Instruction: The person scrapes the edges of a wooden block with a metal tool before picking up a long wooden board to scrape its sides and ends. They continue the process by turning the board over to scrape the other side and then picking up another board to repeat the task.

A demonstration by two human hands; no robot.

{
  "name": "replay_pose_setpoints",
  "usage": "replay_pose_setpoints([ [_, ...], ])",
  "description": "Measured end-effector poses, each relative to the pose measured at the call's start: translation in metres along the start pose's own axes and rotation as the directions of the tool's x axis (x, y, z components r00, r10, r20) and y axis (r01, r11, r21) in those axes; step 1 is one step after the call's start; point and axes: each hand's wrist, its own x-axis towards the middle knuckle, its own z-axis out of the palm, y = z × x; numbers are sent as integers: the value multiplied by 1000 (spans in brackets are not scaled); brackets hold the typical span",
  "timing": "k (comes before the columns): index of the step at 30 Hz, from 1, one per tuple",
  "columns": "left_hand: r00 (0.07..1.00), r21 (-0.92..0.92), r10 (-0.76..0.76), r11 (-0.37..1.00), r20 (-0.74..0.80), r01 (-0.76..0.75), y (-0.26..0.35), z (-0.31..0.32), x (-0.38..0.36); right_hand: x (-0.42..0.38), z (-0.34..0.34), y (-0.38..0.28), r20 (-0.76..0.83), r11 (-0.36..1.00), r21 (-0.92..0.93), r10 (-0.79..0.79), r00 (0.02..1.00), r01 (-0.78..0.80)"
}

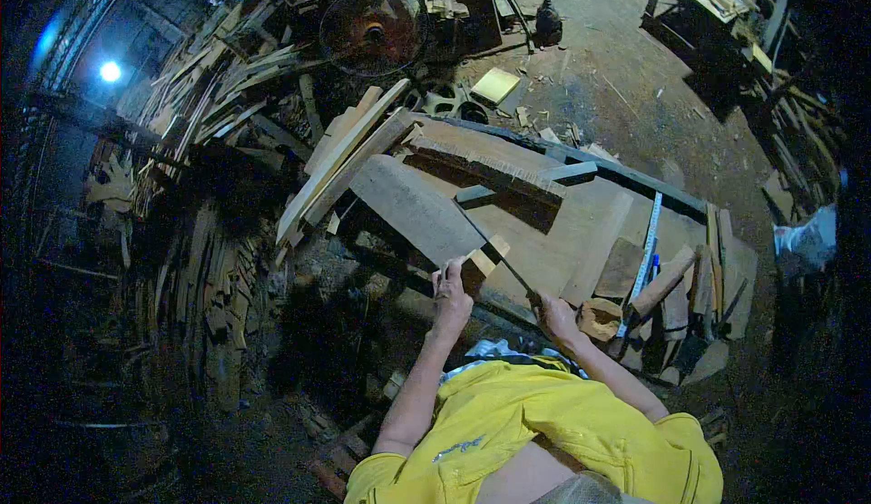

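My left hand is closed on a small wooden block with pale faces and a dark side, at the near edge of the workbench. In my right hand is the near end of a long, thin-bladed tool. Its dark blade slants away to the upper left and lies against the block. Seen nearly edge-on, the blade does not show whether it has teeth. A wide grey plank lies flat just beyond my left hand.
A thick rough beam and a grey bar lie on the bench. To the right are a white measuring strip and several wood offcuts. Long boards stick out at left. A round caged fan stands beyond.
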Motion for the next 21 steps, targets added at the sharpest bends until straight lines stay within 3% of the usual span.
replay_pose_setpoints([
  [2, 999, 58, 49, 997, 17, -50, -7, -8, 0, -8, 5, -15, -55, 996, 0, 84, 995, -84],
  [3, 998, 8, 69, 998, -4, -69, -14, 11, 34, 26, 0, 8, -84, 994, -49, 90, 992, -94],
  [5, 999, -127, -38, 991, 38, 42, -18, -6, 38, 37, 30, 26, -156, 995, -53, 76, 985, -85],
  [6, 999, -112, -31, 993, 44, 36, -23, -15, 40, 34, 11, -6, -147, 997, 81, 22, 989, -10],
  [10, 997, -157, 58, 986, 44, -51, -29, -27, 39, 27, 5, -44, -80, 992, 54, 121, 989, -117],
  [12, 996, -154, 90, 984, 5, -88, -35, -26, 37, 26, 9, -53, -205, 996, -84, -27, 978, 10],
  [13, 996, -153, 89, 984, 10, -86, -37, -27, 38, 30, 17, -49, -203, 997, -80, -23, 979, 6],
  [15, 990, -177, 136, 976, 44, -126, -40, -30, 42, 37, 32, -29, -243, 984, -129, 87, 966, -121],
  [16, 984, -222, 166, 964, 62, -148, -43, -29, 44, 41, 25, -28, -160, 975, -95, 183, 970, -199],
  [19, 976, -153, 153, 980, 156, -129, -48, -32, 50, 43, 32, -10, -214, 980, 60, 200, 956, -191],
  [21, 976, -193, 154, 973, 153, -123, -50, -33, 52, 39, 34, -18, -214, 970, -22, 234, 948, -244],
])
